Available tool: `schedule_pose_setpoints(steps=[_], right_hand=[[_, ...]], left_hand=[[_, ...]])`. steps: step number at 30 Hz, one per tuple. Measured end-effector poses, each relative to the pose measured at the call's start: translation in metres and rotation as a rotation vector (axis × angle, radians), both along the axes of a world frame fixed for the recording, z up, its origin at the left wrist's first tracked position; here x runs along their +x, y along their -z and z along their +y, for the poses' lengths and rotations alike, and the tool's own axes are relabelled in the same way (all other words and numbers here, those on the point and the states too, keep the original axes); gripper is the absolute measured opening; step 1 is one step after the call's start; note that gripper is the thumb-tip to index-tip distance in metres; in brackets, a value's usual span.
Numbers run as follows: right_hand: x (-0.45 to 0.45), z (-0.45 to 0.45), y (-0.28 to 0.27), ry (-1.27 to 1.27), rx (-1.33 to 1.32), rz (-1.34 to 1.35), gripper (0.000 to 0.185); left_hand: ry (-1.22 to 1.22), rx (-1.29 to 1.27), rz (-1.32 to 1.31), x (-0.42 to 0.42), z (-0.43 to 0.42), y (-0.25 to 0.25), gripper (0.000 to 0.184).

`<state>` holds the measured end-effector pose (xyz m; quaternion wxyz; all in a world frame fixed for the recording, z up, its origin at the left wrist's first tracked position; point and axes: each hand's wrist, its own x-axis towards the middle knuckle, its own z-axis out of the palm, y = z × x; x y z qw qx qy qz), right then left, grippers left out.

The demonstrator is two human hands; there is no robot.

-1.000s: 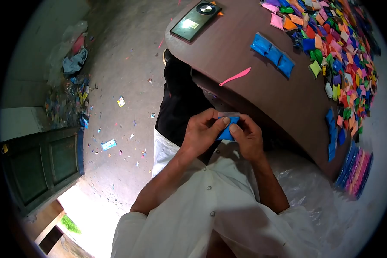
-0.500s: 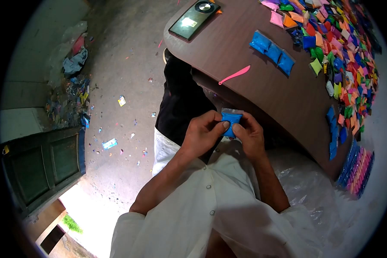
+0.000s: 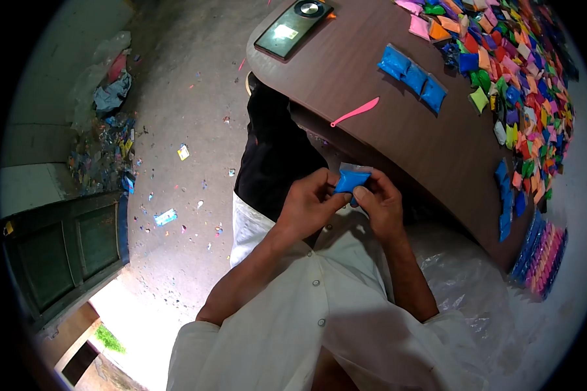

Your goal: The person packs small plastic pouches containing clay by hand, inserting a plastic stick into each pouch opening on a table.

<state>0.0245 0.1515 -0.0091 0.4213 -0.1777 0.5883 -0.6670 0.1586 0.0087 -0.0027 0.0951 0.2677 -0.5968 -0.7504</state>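
Observation:
A small blue packet (image 3: 352, 182) with a clear plastic edge is pinched between both hands above my lap. My left hand (image 3: 310, 203) grips its left side, thumb and fingers closed. My right hand (image 3: 378, 203) holds the right side, with the thumb pressed on the lower part. On the table nearby lie a strip of joined blue packets (image 3: 412, 79) and a pink plastic knife (image 3: 356, 112). What the packet contains looks soft and blue, but I cannot make out the material for certain.
The brown table (image 3: 430, 153) carries a phone (image 3: 294, 30) at its corner, a large heap of colourful packets (image 3: 522, 85), another blue strip (image 3: 504, 202) and a bundle of pink and blue sticks (image 3: 542, 257). Litter (image 3: 165, 217) dots the floor by a green door (image 3: 65, 254).
The blue packet has tilted in my hands, and its lower end is more covered by my fingers. Both thumbs have shifted slightly. Things on the table have stayed put.

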Motion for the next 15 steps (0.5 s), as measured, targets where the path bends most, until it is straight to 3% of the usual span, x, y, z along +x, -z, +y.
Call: schedule_pose_setpoints(steps=[8, 15], right_hand=[[0.002, -0.004, 0.003, 0.059, -0.045, -0.012, 0.029], [0.003, -0.006, -0.002, -0.002, -0.029, 0.057, 0.027]], left_hand=[[0.005, 0.136, 0.053, -0.001, -0.002, -0.011, 0.014], [-0.015, 0.069, 0.080, 0.002, -0.004, 0.007, 0.010]])
